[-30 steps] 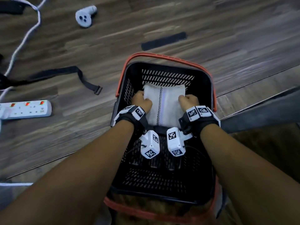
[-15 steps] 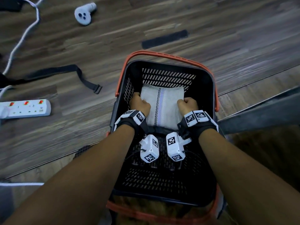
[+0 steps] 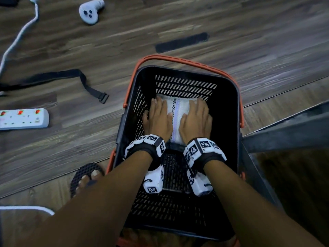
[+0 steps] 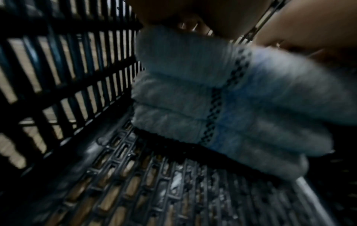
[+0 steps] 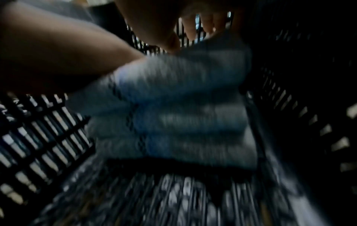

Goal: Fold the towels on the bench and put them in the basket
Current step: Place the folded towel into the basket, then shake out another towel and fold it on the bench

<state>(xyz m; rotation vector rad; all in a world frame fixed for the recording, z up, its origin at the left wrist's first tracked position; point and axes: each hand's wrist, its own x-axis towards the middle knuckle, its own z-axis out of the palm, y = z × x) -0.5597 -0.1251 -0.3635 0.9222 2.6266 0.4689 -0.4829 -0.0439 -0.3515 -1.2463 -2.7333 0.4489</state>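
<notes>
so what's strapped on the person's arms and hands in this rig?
Bare forearms, no sleeves or gloves. Left hand and right hand each have a black wrist strap carrying white blocks printed with black square fiducial markers, and a white marker-tagged camera pod under the wrist.

The head camera looked steeply down into the basket [image 3: 231, 111]; both wrist cameras sat low inside, sharing the towels [image 4: 193, 94].

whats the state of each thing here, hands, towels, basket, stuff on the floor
left hand: open, flat on the towels
right hand: open, flat on the towels
folded towels: stacked at the far end of the basket, pressed from above
basket: upright on the floor, orange handles down
power strip: red switch lights showing
controller: lying on the floor
black strap: loose, unbuckled
</notes>
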